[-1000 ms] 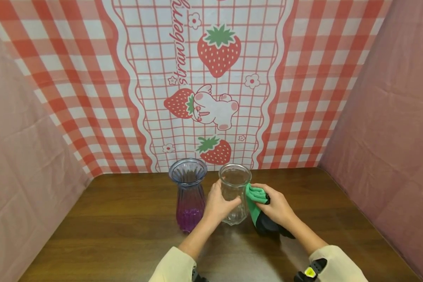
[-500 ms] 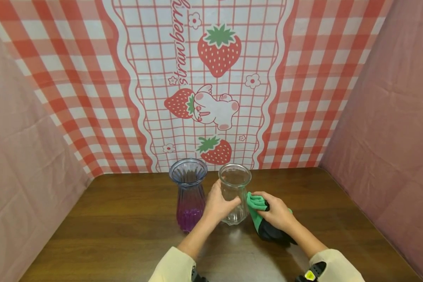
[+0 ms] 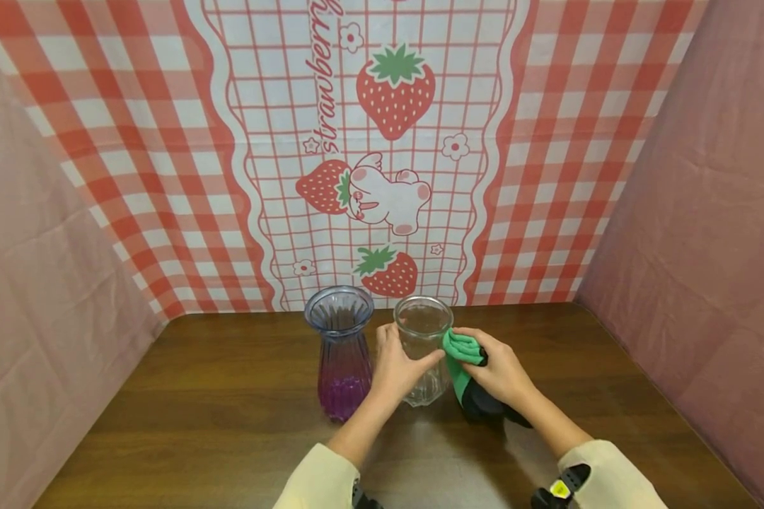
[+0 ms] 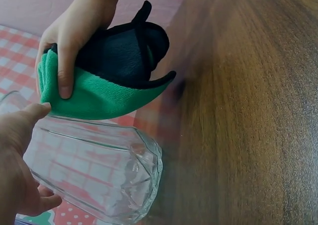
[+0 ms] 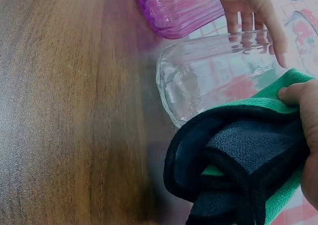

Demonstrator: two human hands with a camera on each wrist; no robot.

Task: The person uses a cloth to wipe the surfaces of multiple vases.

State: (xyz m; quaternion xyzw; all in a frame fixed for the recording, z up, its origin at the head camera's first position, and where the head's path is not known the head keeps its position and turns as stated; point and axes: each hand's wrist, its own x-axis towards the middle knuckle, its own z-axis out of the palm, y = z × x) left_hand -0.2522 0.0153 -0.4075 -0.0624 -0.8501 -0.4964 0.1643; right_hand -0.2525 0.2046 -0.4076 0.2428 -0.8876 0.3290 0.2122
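A clear glass vase (image 3: pixel 422 344) with a rounded rim stands upright on the table. My left hand (image 3: pixel 397 367) holds it from the left, thumb across the near side and fingers on the far left. From the right, my right hand (image 3: pixel 499 367) grips a folded cloth (image 3: pixel 463 350), green on one face and dark with black edging on the other. The cloth lies against the vase's right side just under the rim, its dark part hanging below the hand. In the left wrist view, my left thumb tip meets the green fold (image 4: pixel 109 93).
A ribbed vase (image 3: pixel 344 382), blue at the flared top and purple below, stands close to the left of my left hand. Behind the brown wooden table (image 3: pixel 197 396) hangs a red-and-white checked strawberry cloth (image 3: pixel 395 99). Pink drapes (image 3: pixel 681 212) flank both sides.
My right hand slid down the vase's side with the cloth, then came back up near the rim. My left hand shifted slightly, its thumb now farther right and its fingers farther left.
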